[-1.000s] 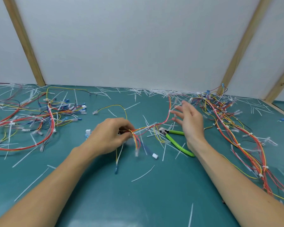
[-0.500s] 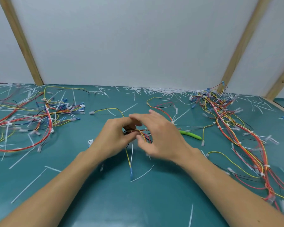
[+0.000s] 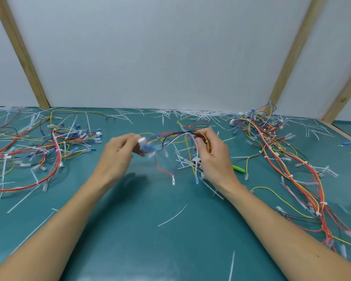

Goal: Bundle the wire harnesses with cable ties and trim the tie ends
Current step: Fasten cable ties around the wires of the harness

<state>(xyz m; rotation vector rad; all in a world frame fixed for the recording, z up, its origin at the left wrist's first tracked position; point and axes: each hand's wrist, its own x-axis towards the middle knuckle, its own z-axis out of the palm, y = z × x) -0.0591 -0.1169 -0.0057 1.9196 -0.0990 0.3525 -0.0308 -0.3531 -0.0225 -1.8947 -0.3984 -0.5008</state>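
A small wire harness [image 3: 171, 138] of red, yellow, blue and white wires is held above the teal table [image 3: 150, 240], stretched between both hands. My left hand [image 3: 118, 157] pinches its connector end at the left. My right hand [image 3: 213, 159] grips the wires at the right, and loose ends with terminals hang down between the hands. The green-handled cutters [image 3: 238, 169] lie on the table just right of my right hand, mostly hidden behind it.
A pile of tied harnesses [image 3: 34, 149] lies at the left, and a long tangle of harnesses [image 3: 288, 163] runs down the right side. White cable ties and trimmed ends [image 3: 190, 113] litter the table, thickest along the back wall. Wooden struts lean against the wall.
The hands have moved apart and lifted, pulling the harness out between them. The right hand has shifted right over the cutters.
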